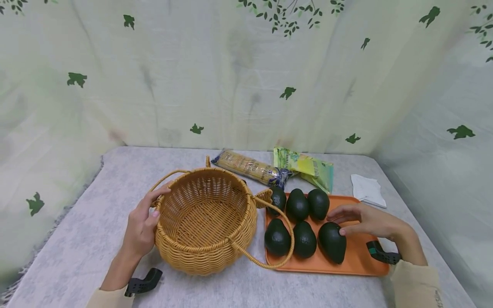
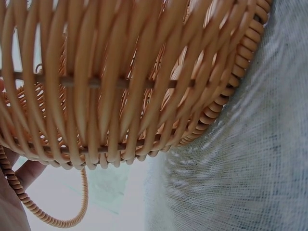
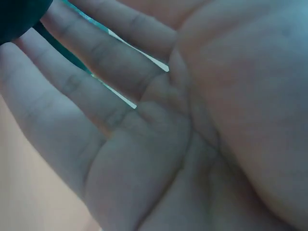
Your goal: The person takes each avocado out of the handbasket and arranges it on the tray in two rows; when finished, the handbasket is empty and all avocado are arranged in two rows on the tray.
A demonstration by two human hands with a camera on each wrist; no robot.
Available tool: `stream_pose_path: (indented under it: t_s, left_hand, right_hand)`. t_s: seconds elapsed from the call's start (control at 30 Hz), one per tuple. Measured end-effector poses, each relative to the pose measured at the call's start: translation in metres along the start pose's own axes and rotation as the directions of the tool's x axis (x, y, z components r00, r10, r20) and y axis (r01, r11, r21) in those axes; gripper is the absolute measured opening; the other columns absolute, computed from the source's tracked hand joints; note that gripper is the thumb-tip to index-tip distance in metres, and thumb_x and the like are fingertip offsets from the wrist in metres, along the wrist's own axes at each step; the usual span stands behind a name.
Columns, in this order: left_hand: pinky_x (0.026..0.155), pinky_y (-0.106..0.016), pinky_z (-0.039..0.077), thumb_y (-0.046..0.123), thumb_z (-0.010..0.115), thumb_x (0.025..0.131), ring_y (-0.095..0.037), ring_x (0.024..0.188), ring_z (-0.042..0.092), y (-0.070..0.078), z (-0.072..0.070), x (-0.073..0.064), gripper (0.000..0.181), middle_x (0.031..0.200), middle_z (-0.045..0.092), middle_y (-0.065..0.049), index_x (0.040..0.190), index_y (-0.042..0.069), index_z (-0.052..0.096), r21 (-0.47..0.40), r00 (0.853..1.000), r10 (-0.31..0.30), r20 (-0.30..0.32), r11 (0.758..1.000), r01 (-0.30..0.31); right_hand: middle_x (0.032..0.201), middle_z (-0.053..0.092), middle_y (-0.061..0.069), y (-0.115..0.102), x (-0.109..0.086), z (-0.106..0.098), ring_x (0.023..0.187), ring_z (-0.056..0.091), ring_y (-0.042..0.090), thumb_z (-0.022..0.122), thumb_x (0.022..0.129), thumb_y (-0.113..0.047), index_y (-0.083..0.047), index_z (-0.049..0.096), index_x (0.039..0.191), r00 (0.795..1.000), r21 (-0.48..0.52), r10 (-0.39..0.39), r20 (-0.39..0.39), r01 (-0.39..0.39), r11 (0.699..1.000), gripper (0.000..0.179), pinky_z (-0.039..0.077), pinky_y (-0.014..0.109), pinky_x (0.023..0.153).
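A round wicker basket (image 1: 206, 256) stands on the left, its bare woven inside showing. My left hand (image 1: 140, 226) grips its left rim beside a loop handle; in the left wrist view the woven wall (image 2: 110, 86) fills much of the picture. Several dark green avocados sit in two rows on an orange tray (image 1: 362, 256). Over the near-right avocado (image 1: 332, 244) is my right hand (image 1: 369, 220), its thumb touching the fruit and its fingers reaching behind the top. Fairly straight fingers (image 3: 110, 57) meet a dark rounded surface (image 3: 19, 19) in the right wrist view.
Behind the basket lies a clear packet of pasta-like strands (image 1: 250, 167), with green-yellow packets (image 1: 308, 167) to its right. A white tissue pack (image 1: 367, 190) is beyond the tray's right end. The basket's right handle (image 1: 290, 244) overhangs the tray's left side.
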State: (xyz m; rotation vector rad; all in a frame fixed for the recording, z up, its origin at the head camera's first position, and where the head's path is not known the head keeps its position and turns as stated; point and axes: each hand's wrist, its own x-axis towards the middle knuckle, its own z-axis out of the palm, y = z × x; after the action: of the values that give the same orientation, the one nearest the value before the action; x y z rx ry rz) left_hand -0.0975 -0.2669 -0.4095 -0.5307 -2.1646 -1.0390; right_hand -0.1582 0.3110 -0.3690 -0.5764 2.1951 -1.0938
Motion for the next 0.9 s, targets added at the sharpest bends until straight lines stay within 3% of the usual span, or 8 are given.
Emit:
stream_pose_path:
  t_s: [0.23,0.47,0.7,0.9]
  left_hand:
    - [0.089,-0.014,0.037,0.008,0.037,0.093,-0.003,0.112,0.054,0.0009,0.0,0.0006,0.052,0.134,0.063,-0.018,0.141,0.001,0.057,0.005,1.0,-0.002,0.0,1.0,0.002]
    - [0.091,-0.013,0.037,0.008,0.037,0.093,-0.002,0.114,0.054,0.0017,0.0001,0.0004,0.052,0.135,0.063,-0.017,0.14,0.0,0.058,-0.012,1.0,-0.011,-0.002,1.0,0.011]
    - [0.09,-0.014,0.037,0.008,0.037,0.093,-0.002,0.114,0.054,0.0011,0.0007,-0.0012,0.052,0.135,0.063,-0.018,0.14,0.0,0.058,-0.01,1.0,-0.003,-0.006,1.0,0.003]
    - [0.092,-0.012,0.036,0.008,0.037,0.092,0.0,0.117,0.053,0.0011,0.0003,-0.0004,0.052,0.135,0.063,-0.017,0.14,0.0,0.058,-0.007,1.0,-0.003,-0.005,1.0,0.003]
  right_hand:
    - [0.138,0.063,0.013,0.002,-0.0047,0.0001,0.126,0.06,0.036,0.071,0.097,-0.023,-0.011,0.064,0.136,0.998,-0.008,0.054,0.034,-0.054,0.999,0.041,0.053,0.028,0.092]
    - [0.142,0.06,0.016,0.007,0.0011,0.0043,0.132,0.055,0.043,0.068,0.099,-0.019,-0.012,0.064,0.135,0.997,0.067,0.018,0.082,-0.023,0.998,0.037,0.055,0.03,0.092]
    - [0.138,0.061,0.015,0.0069,0.0046,0.0066,0.128,0.059,0.036,0.067,0.099,-0.019,-0.011,0.063,0.133,0.998,0.049,0.003,0.057,-0.006,0.999,0.035,0.054,0.028,0.094]
    - [0.138,0.062,0.014,0.0075,0.0028,0.0036,0.124,0.063,0.018,0.066,0.099,-0.017,-0.013,0.063,0.135,0.998,0.035,-0.017,0.058,0.015,0.999,0.036,0.051,0.027,0.096]
